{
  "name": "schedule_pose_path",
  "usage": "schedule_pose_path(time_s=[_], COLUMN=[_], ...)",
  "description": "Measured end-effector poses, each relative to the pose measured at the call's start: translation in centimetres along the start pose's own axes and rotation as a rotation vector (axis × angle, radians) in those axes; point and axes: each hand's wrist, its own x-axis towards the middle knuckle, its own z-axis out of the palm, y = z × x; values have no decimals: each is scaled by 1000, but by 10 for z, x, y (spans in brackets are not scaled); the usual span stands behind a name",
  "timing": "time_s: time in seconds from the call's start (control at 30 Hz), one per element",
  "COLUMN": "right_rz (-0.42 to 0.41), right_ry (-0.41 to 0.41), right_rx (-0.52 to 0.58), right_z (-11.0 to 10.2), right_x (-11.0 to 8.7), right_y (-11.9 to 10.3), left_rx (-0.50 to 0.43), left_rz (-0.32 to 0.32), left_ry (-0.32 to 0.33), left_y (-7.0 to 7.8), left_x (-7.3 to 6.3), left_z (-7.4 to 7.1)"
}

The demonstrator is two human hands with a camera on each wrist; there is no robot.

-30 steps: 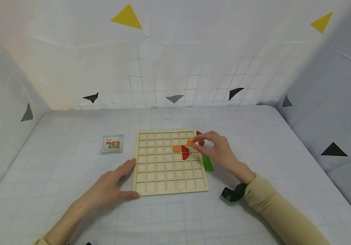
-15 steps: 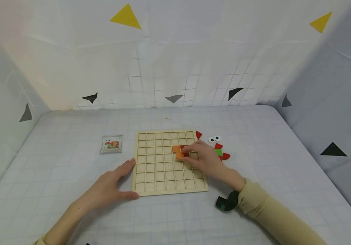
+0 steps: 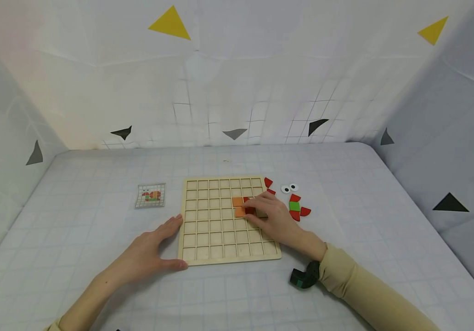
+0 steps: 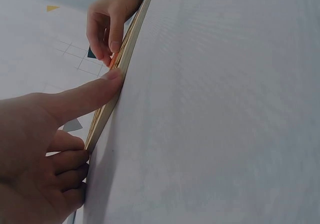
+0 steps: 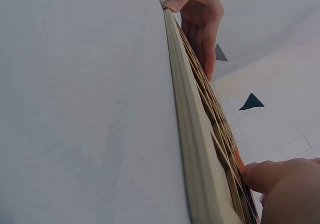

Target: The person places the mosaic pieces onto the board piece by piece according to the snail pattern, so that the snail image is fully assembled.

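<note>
A wooden grid board [image 3: 216, 239] lies in the middle of the table. My left hand [image 3: 146, 253] rests against its left side, fingers extended along the edge and thumb at the near left corner. On the board, my right hand [image 3: 276, 218] pinches an orange square tile [image 3: 239, 212] with thumb and index finger at its right side. This tile sits just below another orange square [image 3: 237, 201]. A red piece [image 3: 246, 199] beside them is mostly hidden by the right fingers. In the right wrist view, the thumb [image 5: 265, 176] meets the orange at the board's surface.
Right of the board lie several red quarter-round pieces [image 3: 305, 211], a green piece [image 3: 294, 206] and two white eye discs [image 3: 285, 189]. A small picture card [image 3: 150, 196] lies left of the board. A dark wrist device [image 3: 305, 276] hangs by the right sleeve.
My right hand has carried the orange square left and down from the board's upper right to below the first orange square. The left hand stays at the board's edge.
</note>
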Motion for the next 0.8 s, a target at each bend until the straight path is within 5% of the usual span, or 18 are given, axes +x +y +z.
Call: schedule_pose_path(time_s=[0.8], right_rz=[11], right_ry=[27], right_rx=[-25], right_z=[2], right_x=[0], right_y=[-6], left_rx=[0], left_rz=[0], left_ry=[3], left_y=[0], left_x=[-1], left_z=[0])
